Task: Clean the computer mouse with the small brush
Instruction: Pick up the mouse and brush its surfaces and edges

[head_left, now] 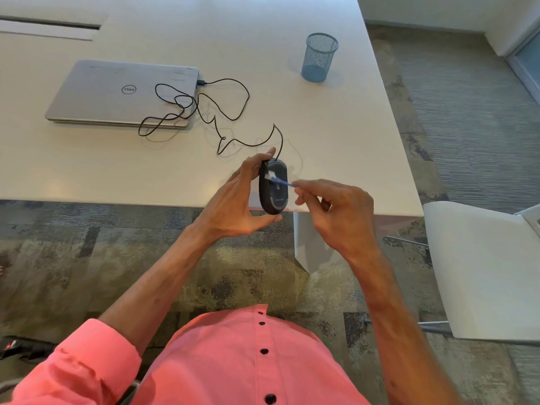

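My left hand [233, 200] grips a black wired computer mouse [274, 194] by its ends, lifted above the table's near edge with its underside turned up toward me. My right hand [336, 211] pinches the blue handle of a small brush [279, 180] between fingertips. The brush's white bristles rest on the upper left part of the mouse's underside. The mouse's black cable [233, 112] runs in loose loops across the table to a closed silver laptop [122, 93], where it is plugged in.
A blue mesh pen cup [320, 58] stands at the back right of the white table [336, 127]. A white chair [482, 270] sits to my right. Patterned carpet lies below the table edge.
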`<state>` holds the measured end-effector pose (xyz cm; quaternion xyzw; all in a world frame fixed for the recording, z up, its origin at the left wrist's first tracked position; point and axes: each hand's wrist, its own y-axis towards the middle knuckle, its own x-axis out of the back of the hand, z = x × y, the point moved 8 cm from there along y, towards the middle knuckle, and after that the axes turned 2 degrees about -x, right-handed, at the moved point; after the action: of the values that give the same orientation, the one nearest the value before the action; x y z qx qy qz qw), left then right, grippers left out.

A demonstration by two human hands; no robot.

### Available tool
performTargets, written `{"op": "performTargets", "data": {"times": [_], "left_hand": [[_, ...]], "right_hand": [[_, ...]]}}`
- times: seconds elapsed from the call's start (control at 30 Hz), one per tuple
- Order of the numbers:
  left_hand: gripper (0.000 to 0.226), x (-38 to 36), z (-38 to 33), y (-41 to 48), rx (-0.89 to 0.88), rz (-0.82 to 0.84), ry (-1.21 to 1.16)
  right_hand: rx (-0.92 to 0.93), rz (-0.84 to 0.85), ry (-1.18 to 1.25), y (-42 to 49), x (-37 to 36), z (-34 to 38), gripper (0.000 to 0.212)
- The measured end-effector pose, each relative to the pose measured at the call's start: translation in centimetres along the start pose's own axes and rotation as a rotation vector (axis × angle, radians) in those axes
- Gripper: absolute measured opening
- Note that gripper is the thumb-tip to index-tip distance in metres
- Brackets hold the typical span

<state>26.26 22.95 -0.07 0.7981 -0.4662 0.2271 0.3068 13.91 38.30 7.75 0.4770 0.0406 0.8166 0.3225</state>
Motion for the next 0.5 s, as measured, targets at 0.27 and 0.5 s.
{"op": "performTargets", "data": {"times": [0.27,0.5], "left_hand": [[0.125,-0.2,0.7,-0.4,-0.001,0.024,0.027],[0.125,0.1,0.4,-0.1,-0.015,0.001,0.051]], "right_hand": [[0.15,-0.031,-0.11,0.6,2.0,1.0,0.012],[0.107,0.046,-0.134,1.0,-0.3,1.7,0.014]]}}
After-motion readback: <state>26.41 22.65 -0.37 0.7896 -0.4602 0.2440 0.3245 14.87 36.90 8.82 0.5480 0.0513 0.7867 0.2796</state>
